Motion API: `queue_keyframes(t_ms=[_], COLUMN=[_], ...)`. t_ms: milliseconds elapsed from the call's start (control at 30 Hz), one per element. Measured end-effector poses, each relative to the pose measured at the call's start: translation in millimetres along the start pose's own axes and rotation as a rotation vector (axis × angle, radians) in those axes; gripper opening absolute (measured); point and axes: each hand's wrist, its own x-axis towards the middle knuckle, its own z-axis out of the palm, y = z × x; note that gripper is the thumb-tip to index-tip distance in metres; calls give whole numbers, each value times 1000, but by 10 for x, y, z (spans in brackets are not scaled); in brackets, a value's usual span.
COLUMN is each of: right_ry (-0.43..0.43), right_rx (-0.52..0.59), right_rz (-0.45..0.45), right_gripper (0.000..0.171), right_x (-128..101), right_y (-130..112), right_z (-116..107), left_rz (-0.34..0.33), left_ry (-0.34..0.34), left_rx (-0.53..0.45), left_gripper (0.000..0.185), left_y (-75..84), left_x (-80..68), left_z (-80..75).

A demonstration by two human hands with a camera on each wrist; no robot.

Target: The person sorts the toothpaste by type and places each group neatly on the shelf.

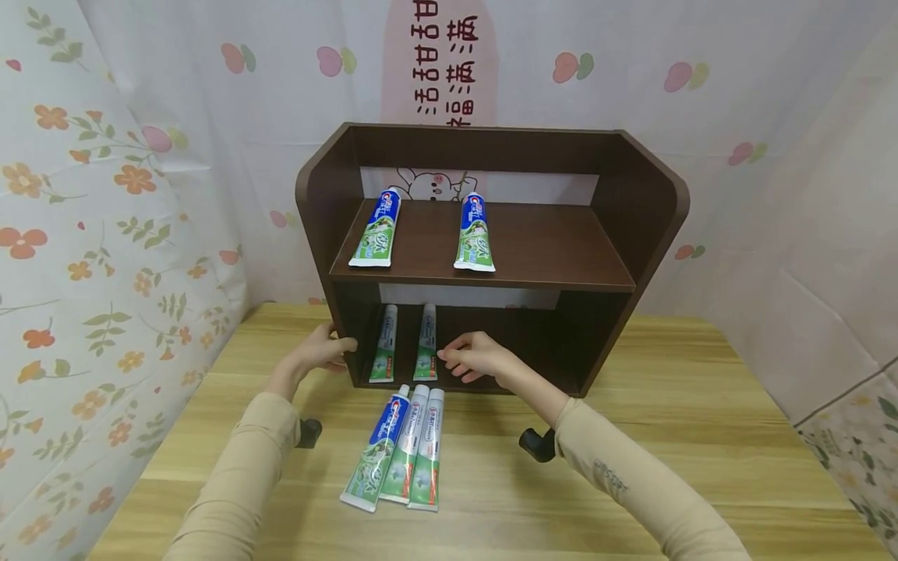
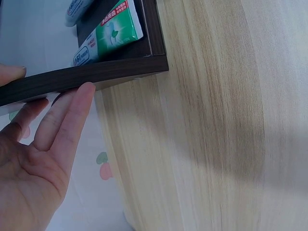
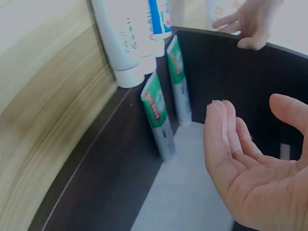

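A dark brown two-tier shelf (image 1: 484, 284) stands on the table. My left hand (image 1: 325, 348) holds the edge of its left side panel (image 2: 120, 67), with the thumb inside and the fingers outside. On the lower tier lie two white-and-green toothpaste tubes, a left one (image 1: 383, 347) and a right one (image 1: 426, 347). Just right of the second tube is my right hand (image 1: 480, 358), its fingers loosely bent with nothing between them; in the right wrist view this hand (image 3: 255, 163) is apart from the tubes. Two blue-and-green toothpaste tubes, one left (image 1: 379, 230) and one right (image 1: 475, 234), lie on the upper tier.
In front of the shelf, a blue-and-green toothpaste tube (image 1: 379, 452) and two white-and-green ones (image 1: 426, 460) lie side by side on the wooden table (image 1: 505, 514). Black objects, one left (image 1: 309, 433) and one right (image 1: 538, 444), are by the forearms. Patterned cloth (image 1: 266, 117) hangs behind.
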Motion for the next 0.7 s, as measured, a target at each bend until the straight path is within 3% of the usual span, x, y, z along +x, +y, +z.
queue_keyframes(t_ms=[433,700], right_ry=[-189,-149], right_rx=[-93,-164], right_rz=[126,174], right_gripper=[39,32], right_x=[104,86], right_y=[214,327], right_z=[123,235], left_rz=[-26,-26], left_ry=[7,5], left_rx=[28,26], left_gripper=[81,81], left_y=[-27,-31], left_x=[16,24], left_z=[-21,-18])
